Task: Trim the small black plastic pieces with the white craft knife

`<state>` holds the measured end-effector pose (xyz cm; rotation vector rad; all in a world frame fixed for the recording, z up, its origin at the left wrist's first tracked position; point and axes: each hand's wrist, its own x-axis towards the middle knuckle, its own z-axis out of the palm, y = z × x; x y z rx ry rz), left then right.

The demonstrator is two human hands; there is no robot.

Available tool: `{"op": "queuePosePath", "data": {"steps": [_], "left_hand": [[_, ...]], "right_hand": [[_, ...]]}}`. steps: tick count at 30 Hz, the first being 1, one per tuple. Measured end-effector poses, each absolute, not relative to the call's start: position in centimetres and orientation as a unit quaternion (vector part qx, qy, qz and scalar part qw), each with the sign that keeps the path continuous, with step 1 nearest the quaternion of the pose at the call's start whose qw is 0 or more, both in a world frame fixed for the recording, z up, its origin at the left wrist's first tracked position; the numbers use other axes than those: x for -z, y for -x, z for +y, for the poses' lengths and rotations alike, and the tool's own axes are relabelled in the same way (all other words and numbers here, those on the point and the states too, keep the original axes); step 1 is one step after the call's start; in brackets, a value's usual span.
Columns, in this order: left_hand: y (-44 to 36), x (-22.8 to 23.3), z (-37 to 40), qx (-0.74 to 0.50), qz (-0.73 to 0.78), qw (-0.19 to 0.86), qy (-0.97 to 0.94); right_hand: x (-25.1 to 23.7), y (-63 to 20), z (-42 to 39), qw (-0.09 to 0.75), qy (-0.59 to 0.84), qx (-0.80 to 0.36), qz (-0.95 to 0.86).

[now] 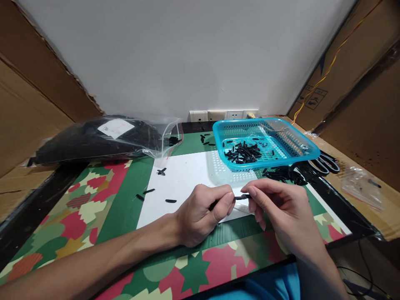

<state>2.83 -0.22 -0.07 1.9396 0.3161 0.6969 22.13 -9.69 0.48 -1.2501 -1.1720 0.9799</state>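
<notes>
Between my two hands, just above the white sheet [178,177], is a thin black strip-like piece [240,198]. My left hand [208,214] is closed in a fist, thumb and forefinger pinching one end of it. The fingertips of my right hand [278,204] pinch the other end. Whether it is one piece or two joined ones I cannot tell. Similar small black pieces [171,201] lie loose to the left of my left hand. Beyond my right hand stands a blue plastic basket [265,164] with a heap of black pieces [243,153] inside.
A clear zip bag [78,139] full of black material lies at the back left. More black pieces [287,174] and dark looped bands [326,162] lie right of the basket. A small clear bag [362,187] rests at the right edge. Sockets [234,115] line the wall; cardboard [359,83] flanks the table.
</notes>
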Motion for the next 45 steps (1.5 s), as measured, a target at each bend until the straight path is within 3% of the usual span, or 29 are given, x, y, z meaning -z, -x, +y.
{"op": "queuePosePath", "data": {"steps": [26, 32, 36, 43, 45], "left_hand": [[-2.8, 0.1, -0.3, -0.26, 0.166, 0.47, -0.827], [-2.8, 0.3, -0.2, -0.254, 0.174, 0.474, -0.825], [-2.9, -0.2, -0.2, -0.247, 0.178, 0.484, -0.82], [-3.0, -0.6, 0.1, -0.25, 0.185, 0.481, -0.82], [-3.1, -0.5, 0.1, -0.25, 0.19, 0.485, -0.817]], "right_hand": [[-1.4, -23.1, -10.4, 0.458, 0.508, -0.495, -0.536], [-1.2, -22.7, -10.2, 0.44, 0.52, -0.466, -0.564], [-1.2, -23.6, -10.2, 0.409, 0.565, -0.397, -0.597], [0.1, -30.4, -10.5, 0.371, 0.737, -0.105, -0.555], [0.2, -31.3, -10.9, 0.371, 0.747, -0.073, -0.547]]}}
